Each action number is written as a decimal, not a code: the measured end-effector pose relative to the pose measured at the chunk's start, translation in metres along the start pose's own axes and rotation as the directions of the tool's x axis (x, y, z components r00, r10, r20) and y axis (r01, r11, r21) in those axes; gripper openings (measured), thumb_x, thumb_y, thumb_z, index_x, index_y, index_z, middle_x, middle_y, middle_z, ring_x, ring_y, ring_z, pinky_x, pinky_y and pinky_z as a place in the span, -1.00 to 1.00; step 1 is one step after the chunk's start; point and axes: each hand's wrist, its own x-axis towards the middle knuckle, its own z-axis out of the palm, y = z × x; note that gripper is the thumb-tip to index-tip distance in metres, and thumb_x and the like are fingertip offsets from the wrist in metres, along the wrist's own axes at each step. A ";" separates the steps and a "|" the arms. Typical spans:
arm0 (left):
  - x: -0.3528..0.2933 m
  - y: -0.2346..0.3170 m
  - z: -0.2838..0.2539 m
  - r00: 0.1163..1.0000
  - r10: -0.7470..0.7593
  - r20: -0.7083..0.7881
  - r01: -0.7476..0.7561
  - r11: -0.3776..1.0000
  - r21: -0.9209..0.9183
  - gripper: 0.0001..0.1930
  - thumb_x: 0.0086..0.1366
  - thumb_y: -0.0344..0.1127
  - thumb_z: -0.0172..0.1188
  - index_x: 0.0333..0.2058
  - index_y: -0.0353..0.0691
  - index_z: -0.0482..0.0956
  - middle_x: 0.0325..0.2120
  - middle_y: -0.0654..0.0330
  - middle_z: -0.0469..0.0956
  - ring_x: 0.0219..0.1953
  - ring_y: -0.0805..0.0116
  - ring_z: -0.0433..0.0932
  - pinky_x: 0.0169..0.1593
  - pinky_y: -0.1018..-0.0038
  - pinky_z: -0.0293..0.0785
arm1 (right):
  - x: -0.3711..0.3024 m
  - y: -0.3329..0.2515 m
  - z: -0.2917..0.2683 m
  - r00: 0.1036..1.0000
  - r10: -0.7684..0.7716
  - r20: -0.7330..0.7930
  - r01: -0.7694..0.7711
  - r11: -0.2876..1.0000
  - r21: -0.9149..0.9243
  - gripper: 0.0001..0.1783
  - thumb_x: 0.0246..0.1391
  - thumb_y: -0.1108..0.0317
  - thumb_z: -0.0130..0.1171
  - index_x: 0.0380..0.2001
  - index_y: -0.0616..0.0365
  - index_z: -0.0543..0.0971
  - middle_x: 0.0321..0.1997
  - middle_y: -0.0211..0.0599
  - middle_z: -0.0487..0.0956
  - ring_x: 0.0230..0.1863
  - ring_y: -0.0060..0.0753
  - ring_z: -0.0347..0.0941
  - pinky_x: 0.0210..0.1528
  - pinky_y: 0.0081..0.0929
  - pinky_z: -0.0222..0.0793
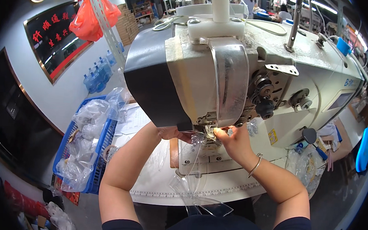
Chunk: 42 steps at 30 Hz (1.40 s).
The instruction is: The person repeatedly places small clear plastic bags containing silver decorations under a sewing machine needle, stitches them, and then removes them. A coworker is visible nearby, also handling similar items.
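A large white industrial sewing machine [186,73] fills the middle, its needle area low at the front. My left hand [177,134] is left of the needle, partly hidden by the machine head. Its bent fingers are at a piece of clear plastic [197,139]. On the other side, my right hand [235,142] is closed, thumb and fingers together right beside the presser foot [210,131]. What those fingertips hold is too small to make out. More clear plastic strips [194,195] hang from the needle area over the table edge toward my lap.
A blue basket [101,160] of clear plastic pieces stands left of the table [154,191]. A tape roll [109,153] lies beside it. A ruler strip runs along the table's front edge. To the right are a clear bag [305,166] and a blue-handled tool [320,153].
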 end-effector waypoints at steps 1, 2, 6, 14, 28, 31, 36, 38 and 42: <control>-0.001 0.001 0.001 1.000 0.005 -0.010 -0.005 1.000 0.000 -0.41 0.22 0.20 -0.03 0.02 -0.16 0.39 -0.34 0.16 0.55 -0.39 0.37 0.57 -0.29 0.28 0.56 | 0.000 -0.001 0.001 1.000 0.003 -0.002 -0.003 1.000 -0.003 -0.69 -0.14 0.16 0.22 -0.61 0.24 0.60 -0.63 -0.08 0.42 -0.26 -0.13 0.21 -0.23 -0.29 0.16; -0.002 0.001 0.002 1.000 0.011 -0.017 -0.011 1.000 -0.001 -0.38 0.20 0.23 -0.05 0.02 -0.16 0.39 -0.34 0.16 0.55 -0.39 0.36 0.57 -0.29 0.28 0.56 | 0.000 -0.002 0.001 1.000 0.010 0.001 -0.010 1.000 -0.008 -0.69 -0.14 0.16 0.21 -0.61 0.24 0.59 -0.62 -0.08 0.42 -0.25 -0.12 0.21 -0.22 -0.28 0.16; 0.008 -0.011 -0.008 0.999 0.048 -0.015 -0.048 0.999 -0.008 -0.33 0.16 0.31 -0.07 0.00 -0.15 0.41 -0.35 0.16 0.56 -0.41 0.35 0.56 -0.32 0.28 0.55 | 0.002 0.002 0.001 1.000 0.004 0.019 -0.003 0.999 -0.039 -0.76 -0.13 0.28 0.20 -0.49 0.28 0.52 -0.48 -0.14 0.45 -0.25 -0.23 0.28 -0.19 -0.33 0.23; 0.010 -0.014 -0.009 0.996 -0.037 -0.075 0.040 0.999 0.031 -0.37 0.20 0.27 -0.07 0.01 -0.14 0.40 -0.36 0.17 0.56 -0.42 0.38 0.56 -0.30 0.32 0.55 | 0.001 -0.001 0.003 0.993 0.118 0.016 -0.118 0.992 0.034 -0.69 -0.15 0.22 0.21 -0.63 0.31 0.52 -0.51 -0.03 0.43 -0.25 -0.11 0.28 -0.26 -0.26 0.22; 0.009 -0.013 -0.008 0.999 -0.030 -0.032 0.031 0.999 0.030 -0.46 0.19 0.11 0.08 -0.04 -0.20 0.43 -0.30 0.14 0.53 -0.36 0.37 0.55 -0.18 0.26 0.55 | 0.005 -0.024 -0.007 0.955 0.248 0.165 -0.258 0.965 0.042 -0.80 -0.12 0.26 0.20 -0.49 0.18 0.59 -0.32 -0.24 0.48 -0.22 -0.20 0.26 -0.15 -0.33 0.22; -0.015 -0.027 0.001 0.998 0.054 0.016 -0.055 0.997 0.057 -0.57 0.14 -0.18 0.22 -0.05 -0.23 0.43 -0.27 0.14 0.52 -0.29 0.35 0.54 -0.16 0.29 0.53 | -0.010 -0.023 -0.014 0.991 -0.035 0.128 0.039 0.999 -0.026 -0.86 -0.14 0.32 0.23 -0.47 0.11 0.58 -0.26 -0.27 0.47 -0.21 -0.25 0.26 -0.08 -0.31 0.17; -0.059 -0.114 0.044 0.970 0.161 0.183 -0.101 0.950 -0.297 -0.71 0.11 -0.44 0.19 -0.19 -0.22 0.34 -0.09 0.02 0.45 -0.23 0.35 0.52 -0.18 0.42 0.53 | -0.063 -0.001 -0.059 0.983 -0.045 0.177 0.019 0.990 0.143 -0.75 -0.16 0.41 0.26 -0.31 0.11 0.54 -0.09 -0.27 0.39 0.01 -0.27 0.29 0.12 -0.33 0.16; -0.069 -0.146 0.061 0.969 0.246 0.039 -0.203 0.870 -0.450 -0.70 0.12 -0.51 0.14 -0.17 -0.23 0.31 -0.05 -0.04 0.40 -0.23 0.31 0.53 -0.19 0.43 0.53 | -0.084 0.023 -0.088 0.986 0.143 0.083 -0.136 0.987 -0.080 -0.66 -0.19 0.43 0.27 -0.23 0.17 0.53 -0.06 -0.22 0.42 0.00 -0.19 0.33 0.07 -0.28 0.26; -0.085 -0.185 0.089 0.887 0.359 -0.290 -0.459 0.753 -0.471 -0.67 0.11 -0.57 0.09 -0.14 -0.23 0.28 -0.10 -0.03 0.42 -0.19 0.22 0.53 -0.16 0.38 0.52 | -0.123 0.072 -0.105 0.973 -0.045 0.225 0.168 0.808 -0.565 -0.62 -0.25 0.48 0.25 -0.22 0.20 0.53 -0.17 -0.18 0.50 -0.07 -0.11 0.39 0.02 -0.31 0.31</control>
